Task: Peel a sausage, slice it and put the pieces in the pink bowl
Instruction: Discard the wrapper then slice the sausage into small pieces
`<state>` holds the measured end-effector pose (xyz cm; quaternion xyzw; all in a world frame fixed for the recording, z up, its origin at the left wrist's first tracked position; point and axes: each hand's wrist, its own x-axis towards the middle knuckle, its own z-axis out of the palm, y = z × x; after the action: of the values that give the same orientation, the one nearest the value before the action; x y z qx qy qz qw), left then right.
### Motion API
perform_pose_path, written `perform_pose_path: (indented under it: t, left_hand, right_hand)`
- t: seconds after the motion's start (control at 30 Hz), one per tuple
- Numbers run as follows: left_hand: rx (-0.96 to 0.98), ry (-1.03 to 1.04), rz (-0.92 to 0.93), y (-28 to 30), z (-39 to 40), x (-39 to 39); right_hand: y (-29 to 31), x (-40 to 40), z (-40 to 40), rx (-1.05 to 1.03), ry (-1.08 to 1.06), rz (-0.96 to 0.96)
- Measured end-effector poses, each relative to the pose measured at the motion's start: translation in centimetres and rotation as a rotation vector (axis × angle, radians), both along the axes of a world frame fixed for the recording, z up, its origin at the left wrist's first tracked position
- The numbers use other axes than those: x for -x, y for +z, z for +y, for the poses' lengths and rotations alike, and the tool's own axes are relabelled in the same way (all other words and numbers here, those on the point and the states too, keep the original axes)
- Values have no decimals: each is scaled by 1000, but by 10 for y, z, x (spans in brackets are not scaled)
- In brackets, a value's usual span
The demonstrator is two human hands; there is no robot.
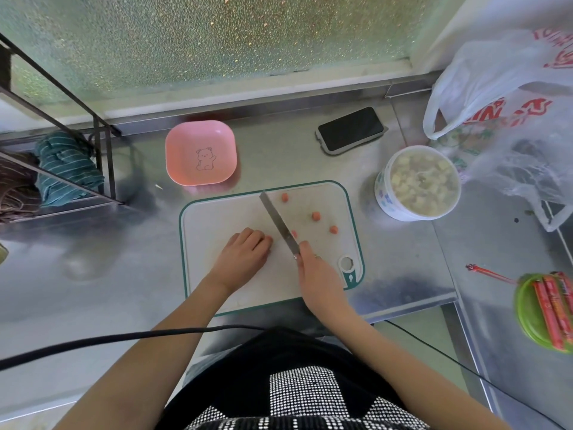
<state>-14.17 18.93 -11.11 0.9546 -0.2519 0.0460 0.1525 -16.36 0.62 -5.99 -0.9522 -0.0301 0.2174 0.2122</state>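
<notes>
- Clearly, from the head view, our left hand (245,248) curls closed over the sausage (269,239) stub on the cutting board (217,218); soft and slippery, so we pin it near the cut.
- Our right hand (313,268) clasps the knife (279,223); cut pieces (316,216) lie far right on the board, the pink bowl (201,152) bare.

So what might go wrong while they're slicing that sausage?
Three risks, I'd say. The left hand holds the sausage stub with fingertips right beside the steel knife blade, so a slip could nick them. The cut pink sausage rounds lie scattered on the white green-edged cutting board and might roll off. The square pink bowl is still empty, so every piece must be carried.
</notes>
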Motion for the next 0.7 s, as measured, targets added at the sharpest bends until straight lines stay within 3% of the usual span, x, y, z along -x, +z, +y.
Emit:
perform_pose_path:
  t: [0.57, 0.7]
  left_hand:
    - [-13, -17, 61, 4, 0, -1]
    - [-19, -14, 88, 5, -1, 0]
  right_hand:
    - [-2, 4, 16, 98, 179, -43]
    - [-4, 2, 18, 78, 179, 21]
